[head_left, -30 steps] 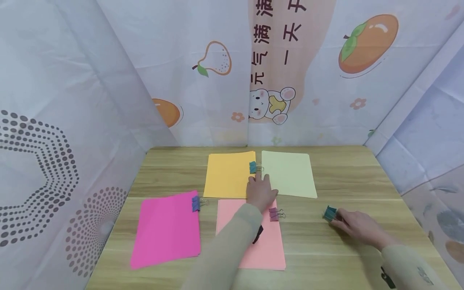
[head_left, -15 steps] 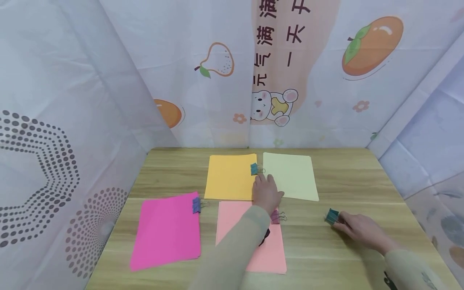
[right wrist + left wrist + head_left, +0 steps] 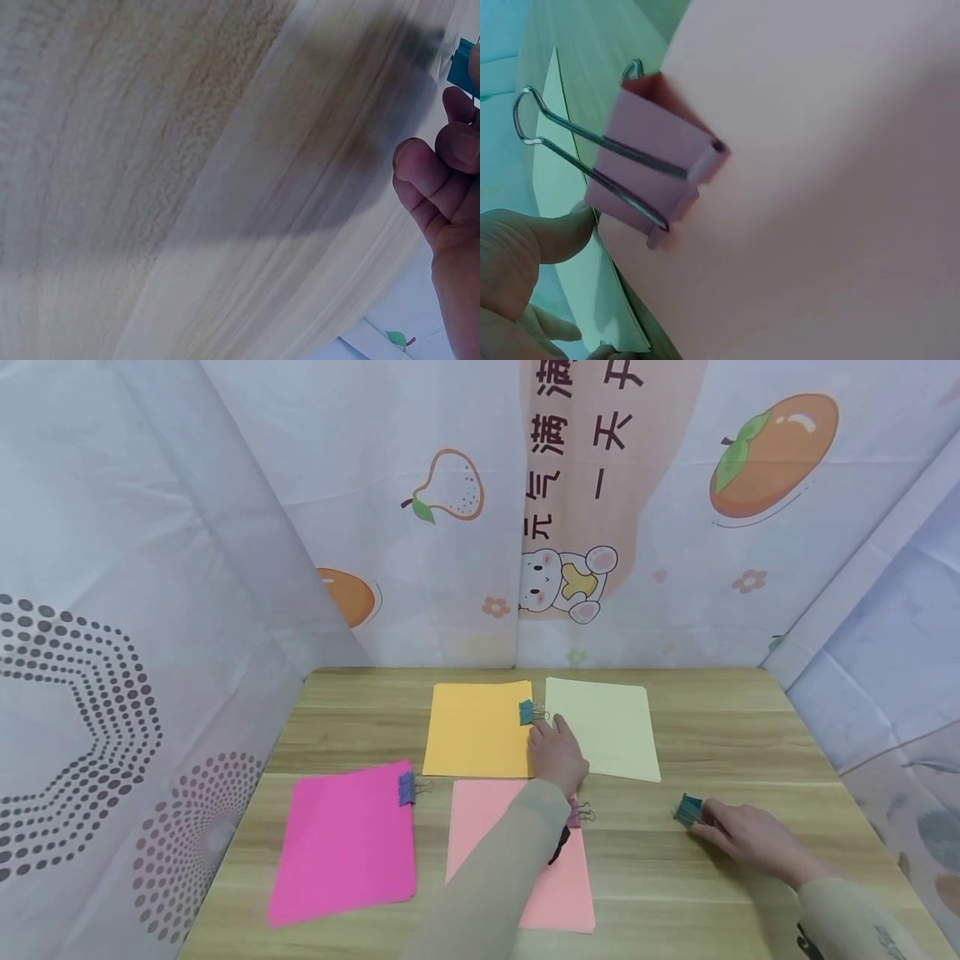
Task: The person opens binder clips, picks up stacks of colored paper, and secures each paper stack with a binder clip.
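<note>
My left hand (image 3: 557, 756) reaches over the light pink paper stack (image 3: 483, 814), its fingertips close to the wire handles of a teal binder clip (image 3: 527, 712) on the yellow paper stack (image 3: 476, 731). Whether they touch is unclear. Those fingers look fairly straight, thumb held apart. A mauve binder clip (image 3: 649, 154) grips the light pink stack's edge in the left wrist view, close to the thumb. Over the right of the table, my right hand (image 3: 753, 842) pinches another teal binder clip (image 3: 687, 809), partly cut off in the right wrist view.
A pale green paper stack (image 3: 611, 731) lies right of the yellow one, without a visible clip. At left, a magenta stack (image 3: 345, 852) carries a purple binder clip (image 3: 406, 788). Printed curtains (image 3: 420, 610) enclose the wooden table (image 3: 652, 893) at the back and sides.
My left hand has shifted slightly right, its fingertips drawing back from the teal clip on the yellow stack. The right hand stays nearly still with its clip. The head view has tilted slightly.
</note>
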### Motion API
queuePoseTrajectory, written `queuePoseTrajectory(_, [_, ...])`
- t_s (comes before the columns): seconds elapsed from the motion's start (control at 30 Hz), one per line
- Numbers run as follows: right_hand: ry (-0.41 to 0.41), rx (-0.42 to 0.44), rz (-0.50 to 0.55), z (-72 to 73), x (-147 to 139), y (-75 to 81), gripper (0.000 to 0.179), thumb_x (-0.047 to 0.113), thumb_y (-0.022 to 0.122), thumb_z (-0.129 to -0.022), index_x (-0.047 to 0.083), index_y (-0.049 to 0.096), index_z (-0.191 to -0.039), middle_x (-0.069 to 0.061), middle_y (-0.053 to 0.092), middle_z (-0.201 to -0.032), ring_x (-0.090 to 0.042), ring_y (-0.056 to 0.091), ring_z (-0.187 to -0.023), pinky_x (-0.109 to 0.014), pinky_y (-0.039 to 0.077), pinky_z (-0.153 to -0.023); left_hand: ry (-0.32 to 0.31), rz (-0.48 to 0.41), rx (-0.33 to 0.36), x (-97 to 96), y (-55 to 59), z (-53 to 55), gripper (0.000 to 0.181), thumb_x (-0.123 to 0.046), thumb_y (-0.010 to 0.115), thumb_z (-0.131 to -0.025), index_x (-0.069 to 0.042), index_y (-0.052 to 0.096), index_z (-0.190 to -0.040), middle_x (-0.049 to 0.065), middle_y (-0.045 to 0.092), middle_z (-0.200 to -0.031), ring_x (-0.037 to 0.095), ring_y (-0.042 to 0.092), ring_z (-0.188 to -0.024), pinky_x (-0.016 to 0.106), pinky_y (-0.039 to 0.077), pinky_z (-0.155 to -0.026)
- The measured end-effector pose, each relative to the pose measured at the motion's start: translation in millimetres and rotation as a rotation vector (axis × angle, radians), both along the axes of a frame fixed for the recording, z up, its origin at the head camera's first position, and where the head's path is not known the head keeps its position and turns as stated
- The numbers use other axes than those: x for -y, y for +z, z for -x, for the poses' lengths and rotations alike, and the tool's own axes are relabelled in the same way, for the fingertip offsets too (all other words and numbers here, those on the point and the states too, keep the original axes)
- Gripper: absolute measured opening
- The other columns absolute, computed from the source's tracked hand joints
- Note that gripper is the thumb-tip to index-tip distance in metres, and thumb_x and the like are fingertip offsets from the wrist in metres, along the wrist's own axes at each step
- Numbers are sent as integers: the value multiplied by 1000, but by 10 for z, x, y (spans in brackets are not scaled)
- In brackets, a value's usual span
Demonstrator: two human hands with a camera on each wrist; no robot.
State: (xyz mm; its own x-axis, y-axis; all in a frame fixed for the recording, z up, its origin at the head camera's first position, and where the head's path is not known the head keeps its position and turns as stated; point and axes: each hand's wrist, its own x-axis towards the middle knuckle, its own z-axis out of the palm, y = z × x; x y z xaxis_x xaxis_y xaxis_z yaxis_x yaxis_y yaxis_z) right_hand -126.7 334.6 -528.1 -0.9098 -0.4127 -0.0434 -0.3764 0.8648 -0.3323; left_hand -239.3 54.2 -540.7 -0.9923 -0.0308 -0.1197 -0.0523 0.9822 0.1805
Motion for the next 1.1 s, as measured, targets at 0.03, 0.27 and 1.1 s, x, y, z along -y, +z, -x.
queuePoseTrajectory(0.03, [3,0,2,-4,-5,-3,24,30,70,-97,21,51,-85,17,43,-66,2,36,-56,-22,33,-52,5,0,7,-6,1,5,92,-50,74,-86,-13,33,-160,19,45,-145,29,45,-127,36,41,-108])
queuePoseTrajectory(0.27, [-7,19,-2,-25,-19,-4,24,32,70,-97,21,52,-85,16,44,-66,2,36,-56,-22,34,-51,40,-15,29,-51,3,30,85,-36,72,-86,-8,35,-158,18,49,-138,28,47,-121,37,42,-104])
queuePoseTrajectory(1.1, [0,-8,4,-54,-34,23,25,32,72,-95,22,52,-84,18,43,-66,3,36,-57,-22,35,-52,-15,-369,50,179,105,-23,22,-13,71,-86,-2,63,-104,7,61,-94,27,58,-97,42,50,-90])
